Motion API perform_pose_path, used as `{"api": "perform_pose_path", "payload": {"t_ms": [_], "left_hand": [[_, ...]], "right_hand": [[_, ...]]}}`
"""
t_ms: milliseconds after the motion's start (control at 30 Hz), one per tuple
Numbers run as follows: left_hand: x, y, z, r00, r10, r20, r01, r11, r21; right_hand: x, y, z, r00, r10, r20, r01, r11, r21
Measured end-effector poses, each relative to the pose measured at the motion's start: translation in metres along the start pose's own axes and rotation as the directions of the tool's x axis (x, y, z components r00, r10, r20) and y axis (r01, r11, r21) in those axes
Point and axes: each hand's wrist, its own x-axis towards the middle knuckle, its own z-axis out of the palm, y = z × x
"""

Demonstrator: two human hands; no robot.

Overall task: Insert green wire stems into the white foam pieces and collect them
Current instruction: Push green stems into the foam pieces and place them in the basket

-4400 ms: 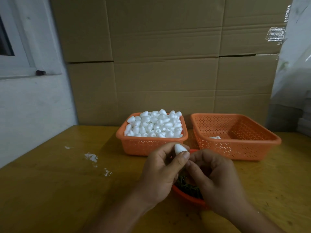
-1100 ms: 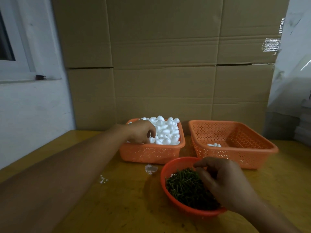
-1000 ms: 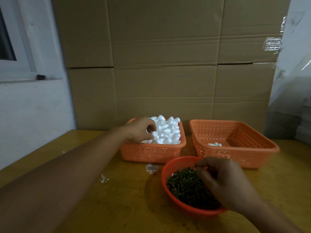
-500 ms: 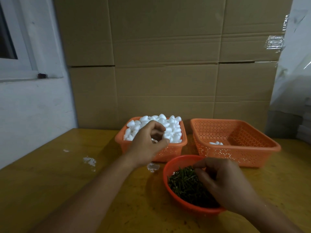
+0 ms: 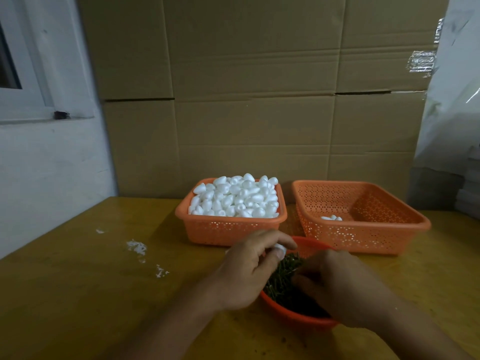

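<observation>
My left hand (image 5: pixel 244 268) pinches one white foam piece (image 5: pixel 280 247) between thumb and fingers, just above the near rim of a round red bowl (image 5: pixel 293 311) filled with green wire stems (image 5: pixel 281 278). My right hand (image 5: pixel 337 284) lies curled over the stems inside the bowl; what its fingertips hold is hidden. Behind, an orange basket (image 5: pixel 228 229) is heaped with loose white foam pieces (image 5: pixel 236 198). To its right a second orange basket (image 5: pixel 363 235) holds a few finished white pieces (image 5: pixel 331 218).
The yellow wooden table (image 5: pixel 78 294) carries white crumbs (image 5: pixel 136 246) at the left. Stacked cardboard boxes (image 5: pixel 246 100) form a wall behind the baskets. A white wall with a window frame (image 5: pixel 31 74) stands at the left, plastic sheeting (image 5: pixel 452 100) at the right.
My left hand left the foam basket and came back to the red bowl carrying one foam piece. My right hand stayed in the stems, shifting slightly.
</observation>
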Motion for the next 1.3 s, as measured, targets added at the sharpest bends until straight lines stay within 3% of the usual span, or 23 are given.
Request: {"api": "perform_pose_path", "payload": {"t_ms": [167,367,567,800,967,1300], "left_hand": [[-0.004,0.004,0.003,1.0,-0.022,0.013,0.022,0.999,-0.024],[-0.004,0.003,0.008,0.999,-0.043,-0.023,0.04,0.993,-0.11],[-0.002,0.0,0.011,0.995,-0.104,-0.005,0.097,0.94,-0.327],[0.001,-0.005,0.01,0.969,-0.204,-0.141,0.124,0.89,-0.439],[0.002,-0.002,0.009,0.948,-0.3,-0.105,0.164,0.744,-0.648],[0.005,0.004,0.005,0.911,-0.409,-0.058,0.209,0.575,-0.791]], "right_hand": [[0.008,-0.007,0.0,0.987,0.039,0.154,-0.026,0.996,-0.085],[0.013,-0.006,0.005,0.986,0.094,0.141,-0.078,0.991,-0.112],[0.013,-0.001,0.005,0.989,0.079,0.123,-0.069,0.995,-0.078],[0.011,0.0,0.004,0.996,0.088,0.032,-0.089,0.996,0.006],[0.009,-0.002,0.002,0.997,0.069,-0.034,-0.066,0.995,0.076],[0.004,-0.002,0.001,0.943,0.054,-0.329,0.081,0.92,0.384]]}}
